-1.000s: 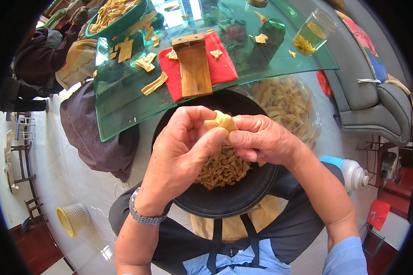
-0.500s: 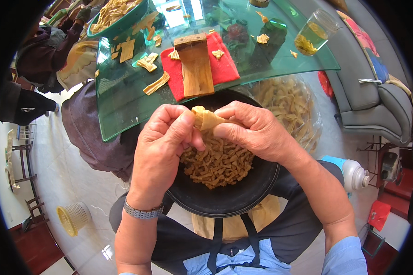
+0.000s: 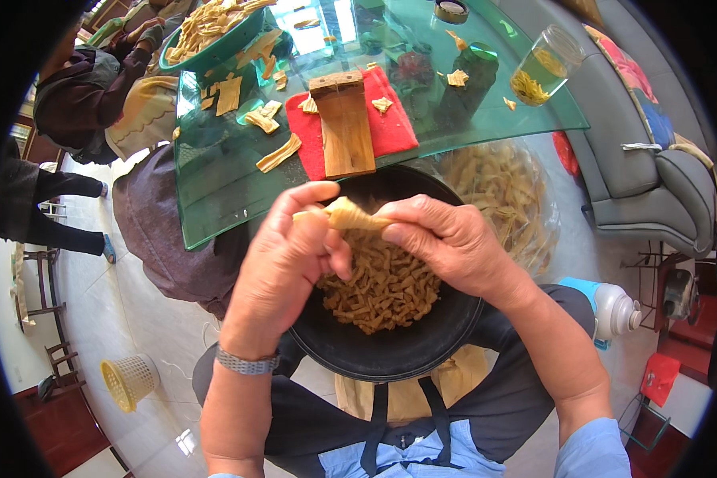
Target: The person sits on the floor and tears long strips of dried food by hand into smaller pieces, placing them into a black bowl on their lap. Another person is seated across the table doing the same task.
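A twisted pale-yellow strip (image 3: 352, 215), apparently dried vegetable, is stretched between my two hands above a black bowl. My left hand (image 3: 275, 259) holds its left end at the thumb, the index finger lifted above it. The fingertips of my right hand (image 3: 450, 239) pinch the right end. Beneath, the round black bowl (image 3: 374, 358) sits between my legs, partly filled with small brown pieces (image 3: 382, 295). Just beyond its rim, a wooden block (image 3: 342, 131) with a raised far end rests on a red cloth (image 3: 392, 119).
The glass table (image 3: 239, 187) carries loose strips, a teal basin (image 3: 239, 44) of strips and a glass jar (image 3: 546, 68). A clear bag of strips (image 3: 502, 195) lies right of the bowl. Nearby are a white bottle (image 3: 613, 311), a basket (image 3: 131, 378), a grey sofa (image 3: 629, 159) and other people at left.
The strip is now pulled longer and twisted thinner. My left fingers have loosened and the index finger has lifted. At the left, a person's legs have come further into view.
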Motion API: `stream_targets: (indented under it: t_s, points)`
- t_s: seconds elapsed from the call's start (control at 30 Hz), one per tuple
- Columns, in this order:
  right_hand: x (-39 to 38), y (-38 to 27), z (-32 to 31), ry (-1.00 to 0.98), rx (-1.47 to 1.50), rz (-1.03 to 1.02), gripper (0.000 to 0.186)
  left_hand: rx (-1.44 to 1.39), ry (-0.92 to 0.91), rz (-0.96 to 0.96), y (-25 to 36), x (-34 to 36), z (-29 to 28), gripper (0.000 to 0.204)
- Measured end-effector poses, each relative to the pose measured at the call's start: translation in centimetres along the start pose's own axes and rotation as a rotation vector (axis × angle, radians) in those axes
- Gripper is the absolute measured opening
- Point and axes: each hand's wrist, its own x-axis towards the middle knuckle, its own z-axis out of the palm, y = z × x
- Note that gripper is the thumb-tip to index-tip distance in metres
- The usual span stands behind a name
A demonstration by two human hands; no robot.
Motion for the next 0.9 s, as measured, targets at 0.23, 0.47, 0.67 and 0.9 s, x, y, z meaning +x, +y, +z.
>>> stream_targets:
  t_s: [0.23,0.47,0.67,0.9]
  points:
    - [0.2,0.1,0.9,-0.087,-0.054,-0.02,0.019,0.092,0.049,-0.002,-1.0,0.1,1.6,0.012]
    - [-1.0,-1.2,-0.3,-0.133,-0.288,-0.088,0.02,0.025,0.039,-0.051,-1.2,0.5,-0.5,0.007]
    - [-0.7,-0.7,-0.2,-0.269,-0.192,0.078,0.022,0.146,0.02,-0.054,-2.1,1.3,1.3,0.012]
    - [-0.1,-0.1,0.4,-0.258,-0.159,0.189,0.023,0.25,0.007,-0.01,-2.2,1.5,0.7,0.032]
